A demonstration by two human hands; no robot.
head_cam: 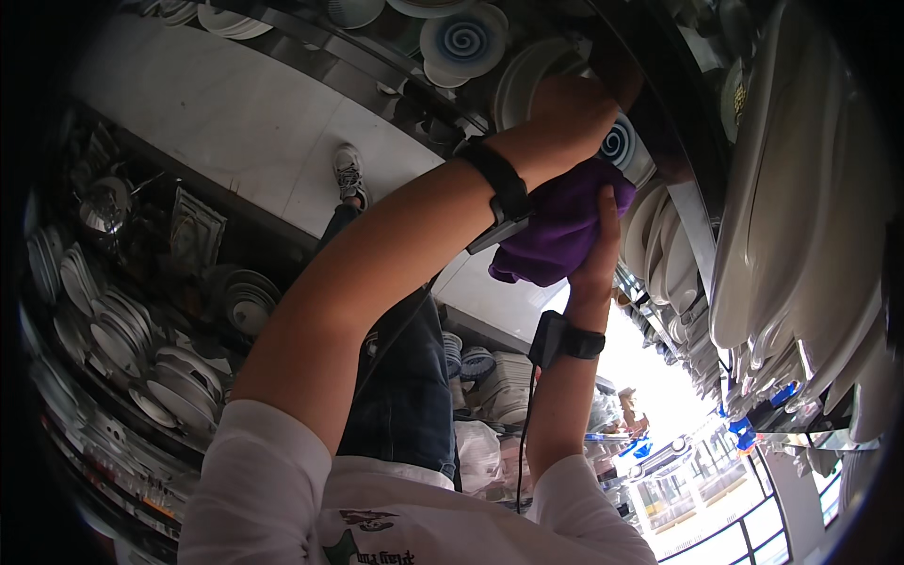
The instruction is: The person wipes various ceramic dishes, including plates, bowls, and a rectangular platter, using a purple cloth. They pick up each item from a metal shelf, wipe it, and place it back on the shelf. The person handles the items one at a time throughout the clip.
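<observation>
My right hand (597, 247) grips a bunched purple cloth (558, 219), the thumb lying along its side. My left arm crosses above the cloth, and my left hand (575, 106) reaches in among dishes on a dark shelf. Its fingers are in shadow and partly hidden, so whether they hold anything is unclear. Right beside that hand is a pale round dish (512, 92). A dish with a blue spiral (616, 141) shows just below the left wrist, partly covered. Another blue spiral dish (462, 41) sits farther left on the shelf.
A dark shelf edge (667, 92) runs close by my left hand. Large white platters (784, 212) stand at right, with smaller white plates (660, 247) nearer the cloth. Stacked plates (123, 325) fill the left shelves. Below is a pale tiled floor (233, 120); bright daylight enters lower right.
</observation>
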